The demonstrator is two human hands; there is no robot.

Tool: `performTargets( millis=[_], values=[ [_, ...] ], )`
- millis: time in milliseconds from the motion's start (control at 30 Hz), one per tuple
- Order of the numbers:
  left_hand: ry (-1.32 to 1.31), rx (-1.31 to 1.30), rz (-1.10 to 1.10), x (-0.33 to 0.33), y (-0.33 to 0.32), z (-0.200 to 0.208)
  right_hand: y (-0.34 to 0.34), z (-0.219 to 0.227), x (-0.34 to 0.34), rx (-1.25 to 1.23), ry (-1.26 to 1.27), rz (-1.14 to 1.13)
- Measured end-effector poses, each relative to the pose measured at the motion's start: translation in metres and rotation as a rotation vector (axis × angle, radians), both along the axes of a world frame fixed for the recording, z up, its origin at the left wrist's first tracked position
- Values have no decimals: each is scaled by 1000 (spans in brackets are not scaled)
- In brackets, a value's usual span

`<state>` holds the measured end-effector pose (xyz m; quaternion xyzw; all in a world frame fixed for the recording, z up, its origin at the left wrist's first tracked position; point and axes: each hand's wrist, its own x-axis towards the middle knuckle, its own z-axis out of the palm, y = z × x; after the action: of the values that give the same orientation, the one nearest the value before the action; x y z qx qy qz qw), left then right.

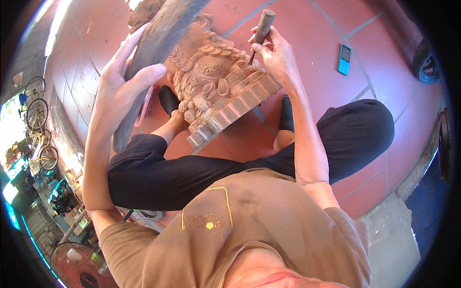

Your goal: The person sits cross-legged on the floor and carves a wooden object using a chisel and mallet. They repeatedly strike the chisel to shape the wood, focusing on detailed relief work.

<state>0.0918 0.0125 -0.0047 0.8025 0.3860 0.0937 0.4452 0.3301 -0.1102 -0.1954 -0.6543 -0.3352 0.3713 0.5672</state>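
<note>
My left hand (117, 81) is closed round a long, grey-brown wooden mallet (156, 45), shaped like a thick bar, which is raised at a slant over the left side of a carving. In my right hand (277, 55) a chisel (263, 29) is gripped by its round wooden handle, the thin dark blade pointing down. Its tip meets or nearly meets the upper right part of the wood carving (211, 81). That reddish-brown piece, cut in deep relief with a stepped base edge, lies on the floor between my feet. The mallet hides part of its far left side.
Red floor tiles (307, 29) with pale joints lie around the carving. A blue keypad phone (344, 60) rests on the right. At far right is a dark wheel (426, 65). Bicycles (37, 113) stand at far left, and a fan (79, 264) at lower left.
</note>
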Motion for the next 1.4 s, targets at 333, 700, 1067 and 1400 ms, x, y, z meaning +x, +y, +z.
performTargets(
  millis=[333,700,1067,1400],
  values=[
    [43,-132,259,-10,9,-15,11,-4,-3,-13,67,119],
    [82,-148,330,-8,16,-24,16,-8,7,-48,118,193],
    [59,-116,251,-12,14,-23,7,1,17,-106,124,155],
    [76,-145,248,-10,7,-18,6,-9,14,-103,131,144]
  ],
)
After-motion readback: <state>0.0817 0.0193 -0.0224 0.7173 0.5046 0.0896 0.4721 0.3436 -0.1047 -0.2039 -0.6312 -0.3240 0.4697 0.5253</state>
